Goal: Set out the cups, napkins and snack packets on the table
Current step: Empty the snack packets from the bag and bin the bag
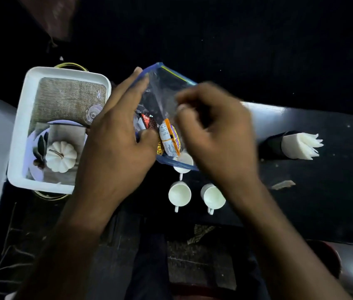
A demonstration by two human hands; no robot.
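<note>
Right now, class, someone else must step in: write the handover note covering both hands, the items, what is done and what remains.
Left hand: grip on the clear zip bag, held above the table.
Right hand: blurred, at the bag's opening; grip unclear.
Snack packets are in the bag.
Done: three white cups on the dark table; napkins in their holder at the right.
Left: take out the packets and set them down.

White tray (23, 118) crowds the left; table (322, 191) right of cups (180, 194) lies open.
</note>
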